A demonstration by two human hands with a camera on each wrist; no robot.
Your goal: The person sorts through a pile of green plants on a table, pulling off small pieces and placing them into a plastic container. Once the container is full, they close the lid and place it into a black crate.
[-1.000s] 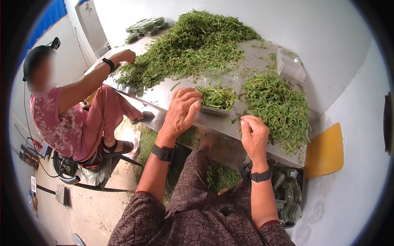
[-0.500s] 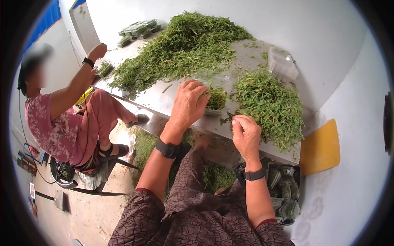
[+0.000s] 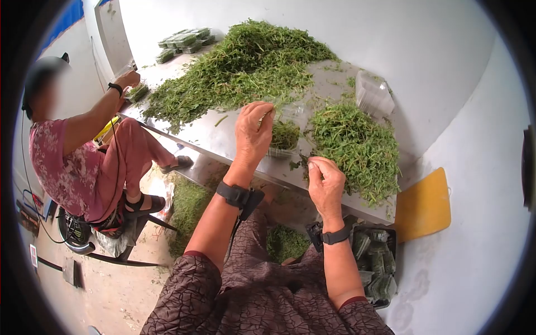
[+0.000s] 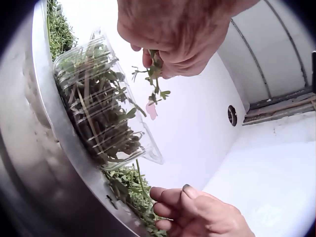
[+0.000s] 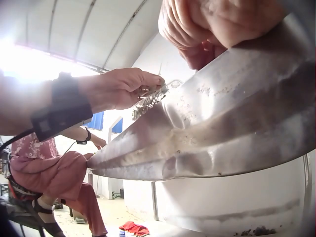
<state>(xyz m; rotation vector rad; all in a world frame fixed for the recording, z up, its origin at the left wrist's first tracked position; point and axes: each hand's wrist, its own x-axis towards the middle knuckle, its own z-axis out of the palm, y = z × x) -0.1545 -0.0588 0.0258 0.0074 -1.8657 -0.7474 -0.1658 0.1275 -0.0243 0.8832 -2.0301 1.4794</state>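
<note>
My left hand (image 3: 254,134) is raised over the near side of a clear plastic box (image 3: 281,152) part filled with leafy greens. In the left wrist view its curled fingers pinch a small leafy sprig (image 4: 157,84) above the box's rim. To the right of the box, my right hand (image 3: 326,187) is at the table's front edge, thumb and forefinger together on a dark leafy sprig (image 3: 296,165). A loose pile of greens (image 3: 357,148) lies just beyond this hand. The box's lid stands open at the back.
A larger heap of greens (image 3: 251,61) covers the table's back. Stacked clear tubs (image 3: 374,95) stand at right, filled packs (image 3: 187,39) at back left. A crate of packs (image 3: 375,265) is below right, by a yellow board (image 3: 425,206). Another person (image 3: 67,139) sits at left.
My left hand has moved from the box's left side to over it, its fingers drawn together. My right hand keeps its pinch. The other person has lifted a filled box at the left end.
</note>
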